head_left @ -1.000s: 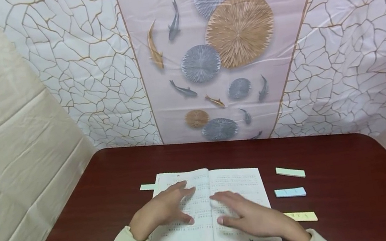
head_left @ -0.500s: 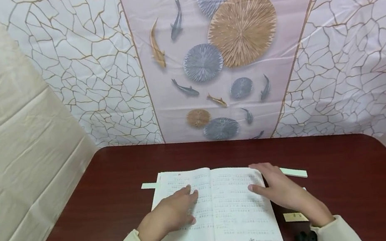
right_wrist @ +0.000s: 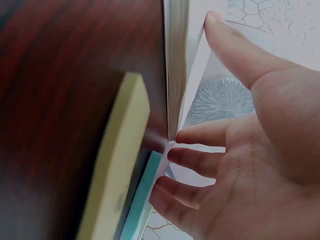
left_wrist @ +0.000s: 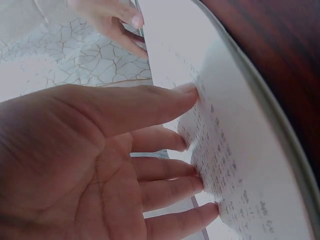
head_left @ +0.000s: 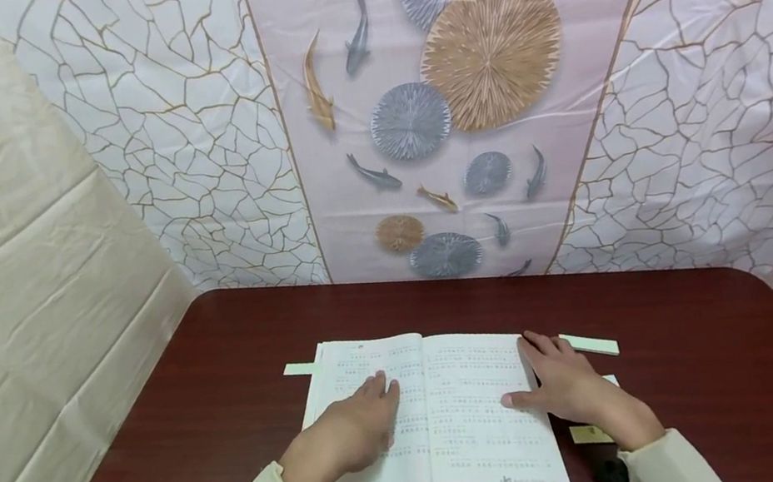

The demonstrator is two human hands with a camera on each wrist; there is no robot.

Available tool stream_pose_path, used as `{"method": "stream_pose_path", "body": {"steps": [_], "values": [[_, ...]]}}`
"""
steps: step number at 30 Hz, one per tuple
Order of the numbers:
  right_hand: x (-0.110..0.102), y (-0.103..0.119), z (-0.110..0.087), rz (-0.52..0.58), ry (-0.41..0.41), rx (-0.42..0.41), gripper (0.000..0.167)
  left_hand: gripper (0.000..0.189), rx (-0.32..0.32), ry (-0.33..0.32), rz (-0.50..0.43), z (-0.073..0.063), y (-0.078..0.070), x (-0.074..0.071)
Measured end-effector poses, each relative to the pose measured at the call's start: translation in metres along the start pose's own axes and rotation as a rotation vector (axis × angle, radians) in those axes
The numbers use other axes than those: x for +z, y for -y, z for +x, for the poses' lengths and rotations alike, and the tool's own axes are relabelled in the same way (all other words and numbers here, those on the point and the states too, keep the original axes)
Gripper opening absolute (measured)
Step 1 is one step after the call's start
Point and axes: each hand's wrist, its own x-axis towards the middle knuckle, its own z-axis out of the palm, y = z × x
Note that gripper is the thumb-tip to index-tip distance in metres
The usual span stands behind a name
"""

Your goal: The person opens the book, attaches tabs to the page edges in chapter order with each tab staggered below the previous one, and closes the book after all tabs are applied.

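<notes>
An open book [head_left: 479, 420] with printed pages lies on the dark red-brown table [head_left: 241, 331]. My left hand [head_left: 345, 437] rests on the left page, and in the left wrist view its thumb [left_wrist: 170, 100] and fingertips touch the print. At the book's right edge is my right hand [head_left: 572, 384], its thumb [right_wrist: 232, 47] on the page and its fingers spread down along the page edges. A pale green sticky tab [head_left: 300, 368] sticks out from the book's upper left side.
Right of the book lie a pale green sticky-note pad [head_left: 591, 345], a blue pad [right_wrist: 142, 195] mostly hidden by my right hand in the head view, and a yellow pad [head_left: 589, 435]. A patterned cloth [head_left: 423, 184] hangs behind the table.
My right hand has moved from over the middle of the book to its right edge and lowered onto it. The left hand has settled onto the left page.
</notes>
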Motion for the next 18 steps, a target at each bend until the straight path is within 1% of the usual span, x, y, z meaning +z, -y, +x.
{"method": "stream_pose_path", "body": {"steps": [5, 8, 12, 14, 16, 18], "values": [[0.0, 0.0, -0.001, 0.007, 0.013, 0.002, 0.104, 0.057, 0.042, -0.017, 0.043, -0.003, -0.002, 0.002], [0.0, 0.0, -0.001, 0.012, 0.018, 0.012, 0.103, 0.056, 0.054, -0.022, 0.048, -0.003, -0.002, 0.002], [0.003, 0.001, -0.001, 0.017, 0.024, 0.017, 0.102, 0.056, 0.054, -0.013, 0.052, -0.004, -0.002, 0.002], [0.004, 0.001, -0.001, 0.015, 0.022, 0.012, 0.101, 0.056, 0.048, -0.017, 0.058, -0.005, -0.004, 0.002], [0.003, 0.001, -0.002, 0.009, 0.016, 0.008, 0.101, 0.054, 0.032, -0.038, 0.084, -0.006, -0.009, 0.002], [0.004, 0.001, -0.001, 0.0, 0.007, 0.011, 0.101, 0.057, -0.001, -0.057, 0.144, -0.006, -0.017, 0.004]]}}
